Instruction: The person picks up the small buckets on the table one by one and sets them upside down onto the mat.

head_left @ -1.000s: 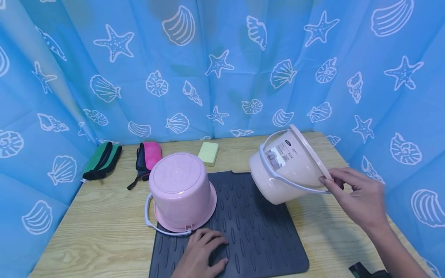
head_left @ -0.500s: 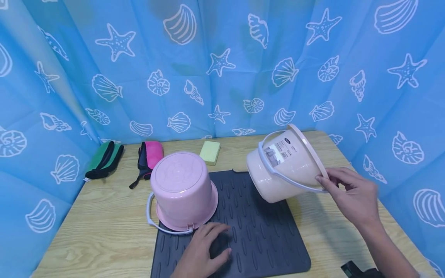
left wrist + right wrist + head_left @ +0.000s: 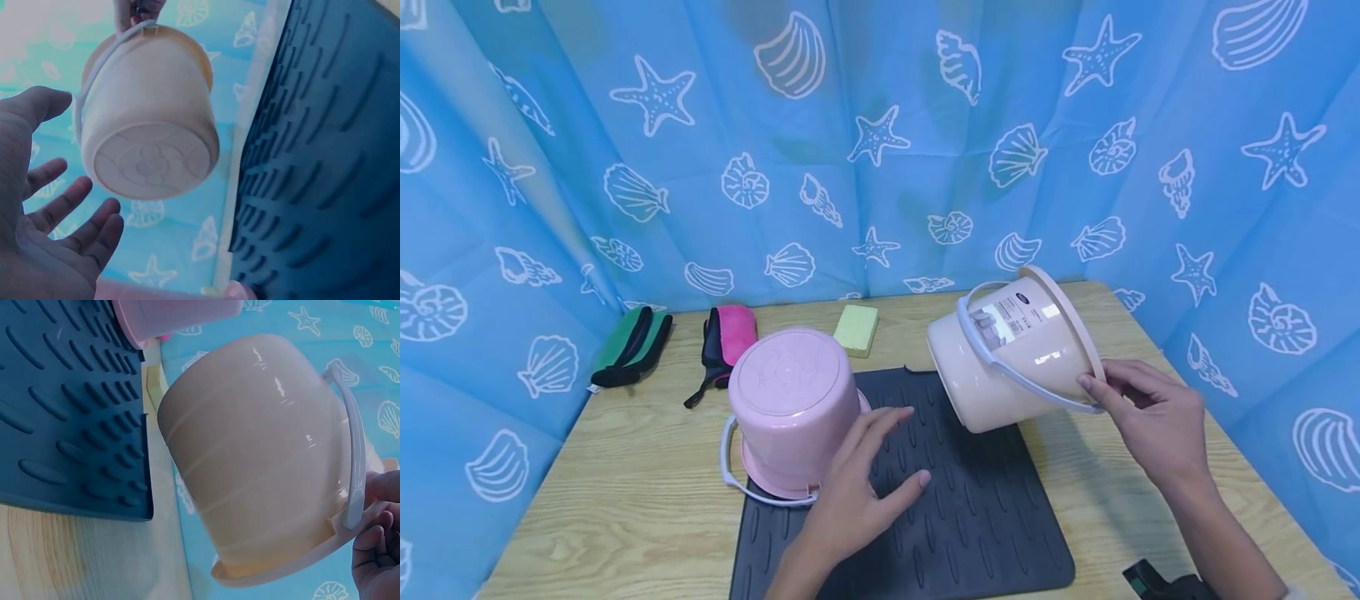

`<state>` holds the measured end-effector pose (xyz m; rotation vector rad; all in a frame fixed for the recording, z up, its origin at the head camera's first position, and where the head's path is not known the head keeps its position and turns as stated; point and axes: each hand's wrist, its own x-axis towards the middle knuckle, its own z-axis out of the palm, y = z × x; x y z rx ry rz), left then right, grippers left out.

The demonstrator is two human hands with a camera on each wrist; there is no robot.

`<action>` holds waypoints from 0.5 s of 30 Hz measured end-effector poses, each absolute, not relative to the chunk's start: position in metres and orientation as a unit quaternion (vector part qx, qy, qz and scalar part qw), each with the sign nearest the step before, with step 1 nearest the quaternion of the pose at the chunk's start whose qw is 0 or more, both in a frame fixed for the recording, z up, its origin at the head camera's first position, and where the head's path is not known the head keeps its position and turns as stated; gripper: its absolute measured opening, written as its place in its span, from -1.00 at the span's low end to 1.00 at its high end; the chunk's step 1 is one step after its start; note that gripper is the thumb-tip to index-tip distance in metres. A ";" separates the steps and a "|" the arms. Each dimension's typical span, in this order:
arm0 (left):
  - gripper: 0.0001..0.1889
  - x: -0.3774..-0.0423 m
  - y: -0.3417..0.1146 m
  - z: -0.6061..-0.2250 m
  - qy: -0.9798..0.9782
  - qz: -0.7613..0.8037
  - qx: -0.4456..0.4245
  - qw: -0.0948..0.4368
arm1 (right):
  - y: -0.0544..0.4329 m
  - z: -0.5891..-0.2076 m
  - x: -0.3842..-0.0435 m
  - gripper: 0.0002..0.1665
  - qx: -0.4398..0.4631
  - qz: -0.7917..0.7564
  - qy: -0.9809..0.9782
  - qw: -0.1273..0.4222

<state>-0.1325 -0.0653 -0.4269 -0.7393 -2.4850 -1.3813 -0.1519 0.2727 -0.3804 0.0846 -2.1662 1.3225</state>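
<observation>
My right hand (image 3: pixel 1150 417) pinches the rim of a cream bucket (image 3: pixel 1015 375) by its handle joint. The bucket tilts on its side above the right part of a dark ridged mat (image 3: pixel 970 517), its base facing left and its mouth right. A pale handle (image 3: pixel 356 456) and a printed label (image 3: pixel 1007 321) show on it. Over the mat, my left hand (image 3: pixel 857 492) is raised with fingers spread, holding nothing; in the left wrist view its fingers (image 3: pixel 81 200) reach toward the bucket's base. A pink bucket (image 3: pixel 790 400) stands upside down on the mat's left, partly hidden behind the left hand.
Along the back of the wooden table (image 3: pixel 617 467) lie a green and black pouch-like item (image 3: pixel 632 346), a pink and black one (image 3: pixel 730 337), and a yellow sponge (image 3: pixel 856 330). A black object (image 3: pixel 1157 579) sits at the front right. A blue shell-patterned curtain (image 3: pixel 880 208) surrounds the table.
My left hand has lifted off the mat and moved up and right toward the cream bucket, fingers stretching out. The cream bucket in my right hand has shifted slightly left.
</observation>
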 end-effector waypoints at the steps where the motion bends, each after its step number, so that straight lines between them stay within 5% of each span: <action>1: -0.31 -0.135 -0.063 -0.425 -0.841 -0.468 -0.251 0.101 | 0.273 -0.381 -0.152 -0.73 0.031 0.500 -0.813 0.296; 15: -0.05 -0.176 -0.042 -0.401 -0.843 -0.476 -0.238 0.086 | 0.273 -0.388 -0.155 -0.69 -0.006 0.523 -0.801 0.292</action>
